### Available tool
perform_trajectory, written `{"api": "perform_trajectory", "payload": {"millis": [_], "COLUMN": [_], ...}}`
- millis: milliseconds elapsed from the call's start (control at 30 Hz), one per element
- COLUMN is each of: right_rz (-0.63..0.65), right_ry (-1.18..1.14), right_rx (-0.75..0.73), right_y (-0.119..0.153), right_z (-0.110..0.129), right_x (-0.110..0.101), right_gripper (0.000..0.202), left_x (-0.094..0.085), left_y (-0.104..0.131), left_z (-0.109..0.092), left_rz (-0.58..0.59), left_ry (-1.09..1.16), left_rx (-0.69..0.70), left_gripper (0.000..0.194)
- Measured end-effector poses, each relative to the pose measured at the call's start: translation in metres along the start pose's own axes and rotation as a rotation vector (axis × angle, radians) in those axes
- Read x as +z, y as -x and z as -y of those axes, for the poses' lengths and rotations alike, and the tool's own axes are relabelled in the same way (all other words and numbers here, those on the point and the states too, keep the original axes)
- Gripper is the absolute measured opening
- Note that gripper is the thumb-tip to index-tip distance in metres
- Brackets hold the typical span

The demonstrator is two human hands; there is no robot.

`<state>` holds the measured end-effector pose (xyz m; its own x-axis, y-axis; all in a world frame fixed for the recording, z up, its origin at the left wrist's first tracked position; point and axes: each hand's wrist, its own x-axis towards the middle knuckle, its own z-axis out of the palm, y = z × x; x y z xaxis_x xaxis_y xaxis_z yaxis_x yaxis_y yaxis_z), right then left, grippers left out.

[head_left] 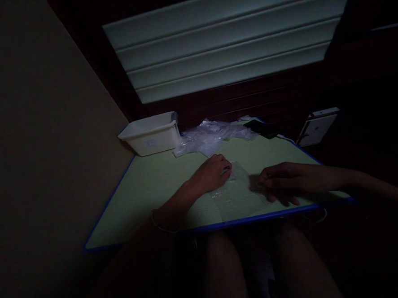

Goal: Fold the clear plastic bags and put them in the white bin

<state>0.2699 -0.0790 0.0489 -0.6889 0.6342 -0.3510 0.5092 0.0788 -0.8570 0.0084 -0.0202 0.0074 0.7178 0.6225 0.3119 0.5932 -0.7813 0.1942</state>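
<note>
A clear plastic bag (pixel 241 196) lies flat near the front edge of the light green table (pixel 156 178). My left hand (pixel 214 172) is at the bag's upper left corner, its fingers curled together on the plastic. To the right, my right hand (pixel 285 179) hovers just above the tabletop beside the bag, fingers apart and holding nothing. Behind my left hand is a heap of crumpled clear plastic bags (pixel 208 136).
A white bin (pixel 152 135) stands at the table's back left corner, by the wall. A dark flat object (pixel 262 128) with a white cable lies at the back right. Beyond the right edge is a white box (pixel 318 128). My legs are under the front edge.
</note>
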Motion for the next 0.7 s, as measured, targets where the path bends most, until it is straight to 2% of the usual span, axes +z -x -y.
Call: {"api": "perform_trajectory", "payload": {"millis": [100, 233, 300, 467, 700], "right_rz": [0.010, -0.238, -0.293, -0.205, -0.155], "right_ry": [0.059, 0.247, 0.374, 0.617, 0.705], "right_rx": [0.027, -0.138, -0.243, -0.347, -0.349], "right_y": [0.007, 0.009, 0.009, 0.014, 0.039], "right_z": [0.000, -0.001, -0.005, -0.020, -0.033], "right_x": [-0.004, 0.002, 0.009, 0.023, 0.030], "right_gripper": [0.041, 0.042, 0.045, 0.060, 0.075], "left_x": [0.000, 0.001, 0.001, 0.001, 0.000], "left_y": [0.000, 0.000, 0.000, 0.000, 0.000], "left_z": [0.000, 0.001, 0.001, 0.000, 0.001], "left_rz": [0.000, -0.001, 0.000, 0.003, 0.001], "left_ry": [0.009, 0.008, 0.008, 0.005, 0.011], "left_rx": [0.006, 0.013, 0.012, -0.005, 0.006], "left_gripper": [0.022, 0.022, 0.022, 0.022, 0.023]}}
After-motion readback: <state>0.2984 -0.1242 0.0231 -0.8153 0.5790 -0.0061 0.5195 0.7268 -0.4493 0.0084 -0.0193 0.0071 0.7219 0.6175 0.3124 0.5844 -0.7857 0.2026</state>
